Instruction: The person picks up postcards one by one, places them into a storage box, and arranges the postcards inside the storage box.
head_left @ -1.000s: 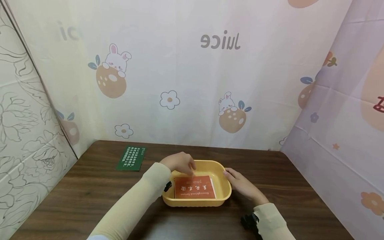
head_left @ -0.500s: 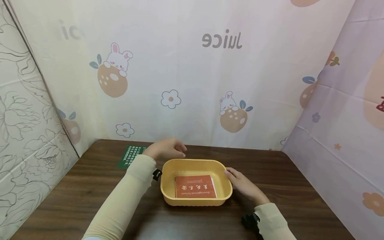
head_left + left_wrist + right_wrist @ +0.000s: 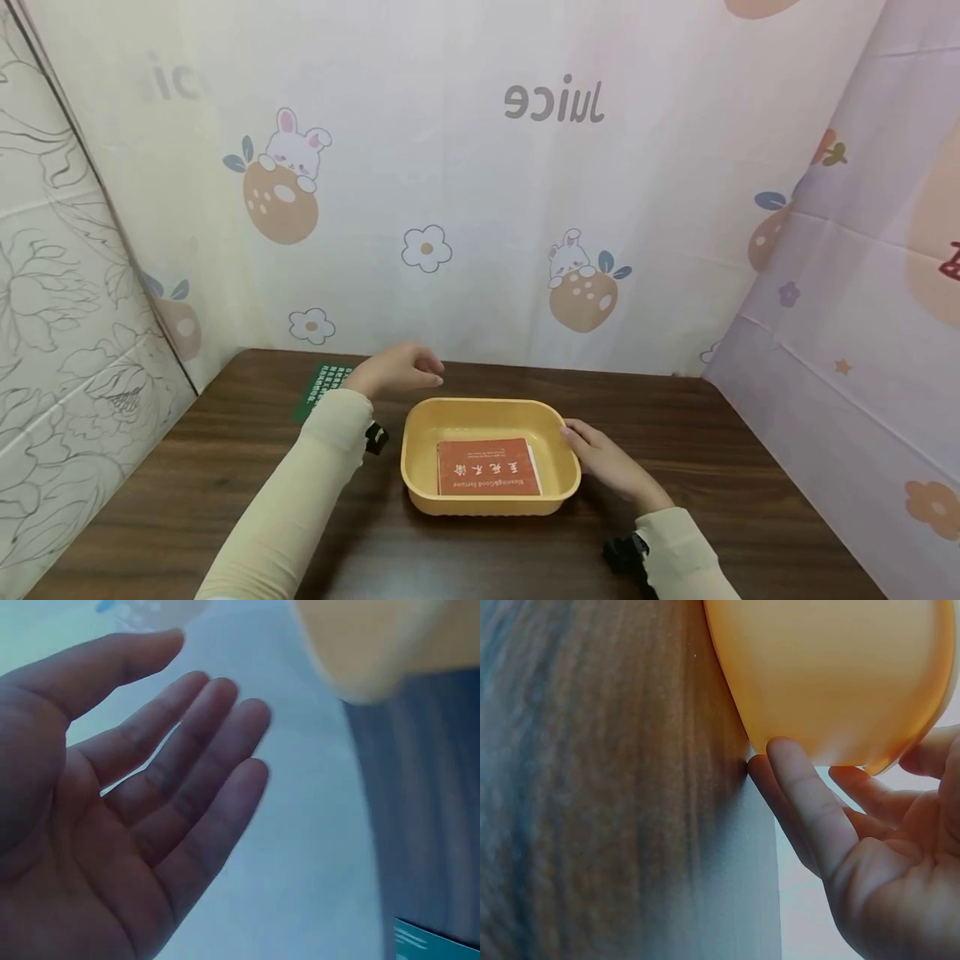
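Note:
A yellow plastic tray [image 3: 491, 505] with rounded corners sits on the table. Inside it lie red cards [image 3: 480, 467], stacked with white edges showing at the right. My right hand [image 3: 611, 467] holds the tray's right end, thumb at the rim and fingers against the outer wall, as the right wrist view [image 3: 900, 847] shows. Above the table, beyond the tray's left end, my left hand [image 3: 397, 369] hovers with nothing in it. Its fingers are spread and slightly bent in the left wrist view. A green card [image 3: 324, 385] with white writing lies under it to the left, partly hidden by the forearm.
The dark wooden table [image 3: 720, 467] ends at a printed curtain [image 3: 480, 208] at the back, with more curtains on both sides. Black wrist cameras [image 3: 624, 553] are strapped to both forearms.
My left hand has risen out of the tray and moved left and back, towards the green card. The right hand and the red cards have stayed in place.

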A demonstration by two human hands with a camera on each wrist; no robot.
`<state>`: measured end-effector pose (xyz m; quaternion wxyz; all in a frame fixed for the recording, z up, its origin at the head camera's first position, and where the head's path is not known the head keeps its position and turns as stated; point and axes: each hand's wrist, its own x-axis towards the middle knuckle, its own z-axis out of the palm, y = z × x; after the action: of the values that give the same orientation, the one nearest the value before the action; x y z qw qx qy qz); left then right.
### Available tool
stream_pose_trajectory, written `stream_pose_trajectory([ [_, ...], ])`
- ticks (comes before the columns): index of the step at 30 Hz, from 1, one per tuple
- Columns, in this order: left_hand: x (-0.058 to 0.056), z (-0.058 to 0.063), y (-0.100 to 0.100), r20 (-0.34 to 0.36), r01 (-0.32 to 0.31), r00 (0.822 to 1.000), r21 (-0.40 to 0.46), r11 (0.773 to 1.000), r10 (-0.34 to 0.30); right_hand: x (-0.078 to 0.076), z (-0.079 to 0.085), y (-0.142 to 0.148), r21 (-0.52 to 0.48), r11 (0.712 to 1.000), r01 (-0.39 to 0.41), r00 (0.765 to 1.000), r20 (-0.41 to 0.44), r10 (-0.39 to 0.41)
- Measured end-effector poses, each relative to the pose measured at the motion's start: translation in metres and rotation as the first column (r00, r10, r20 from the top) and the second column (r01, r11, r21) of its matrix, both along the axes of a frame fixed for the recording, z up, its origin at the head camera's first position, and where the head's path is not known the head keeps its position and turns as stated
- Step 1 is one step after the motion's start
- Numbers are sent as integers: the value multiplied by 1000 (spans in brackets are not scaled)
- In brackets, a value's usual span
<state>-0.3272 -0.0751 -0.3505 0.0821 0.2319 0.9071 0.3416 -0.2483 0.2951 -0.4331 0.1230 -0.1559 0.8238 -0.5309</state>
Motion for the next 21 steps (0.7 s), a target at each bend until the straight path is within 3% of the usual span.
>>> stream_pose_trajectory([
  [11,-19,-33,-40,-29,-205,978,-24,978,204,0,0,0,5,1000,1,1000,0,-1],
  [21,-27,-58,-78,59,-302,950,-70,951,306,-1,0,1,4,1000,-6,1000,-2,6],
])
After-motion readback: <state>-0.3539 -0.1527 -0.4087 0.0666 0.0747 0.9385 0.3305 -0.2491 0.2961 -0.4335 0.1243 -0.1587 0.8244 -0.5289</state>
